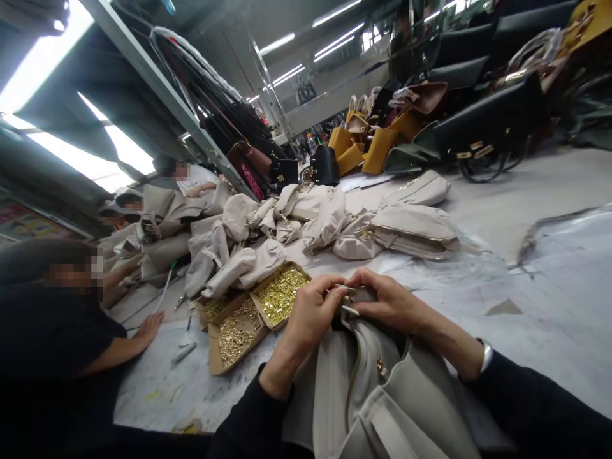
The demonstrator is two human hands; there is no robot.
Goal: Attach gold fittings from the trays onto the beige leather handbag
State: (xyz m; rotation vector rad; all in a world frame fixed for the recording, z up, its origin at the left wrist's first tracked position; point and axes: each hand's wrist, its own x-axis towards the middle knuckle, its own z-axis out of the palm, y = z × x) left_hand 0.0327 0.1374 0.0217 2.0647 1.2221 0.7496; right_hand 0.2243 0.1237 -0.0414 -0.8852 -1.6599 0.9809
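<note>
A beige handbag (pixel 332 389) stands in front of me with its brass zipper (pixel 352 376) running along the top. My left hand (pixel 306 315) is closed, thumb and fingers pinching the far end of the bag. My right hand (pixel 396 303) grips the same end from the other side, and the fingertips of both hands nearly meet. A small pale strip and a bit of gold metal (pixel 347 299) show between them; the exact part is partly hidden by the fingers. A gold zipper pull (pixel 381 367) hangs inside the bag's opening.
Left of my hands, cardboard trays hold gold metal fittings (pixel 282 296) and small gold studs (pixel 236 335). Beige bags (pixel 329 220) are heaped beyond them. A co-worker's hand (pixel 149 328) rests on the table at left. Black (pixel 492 127) and mustard bags (pixel 380 151) lie farther back.
</note>
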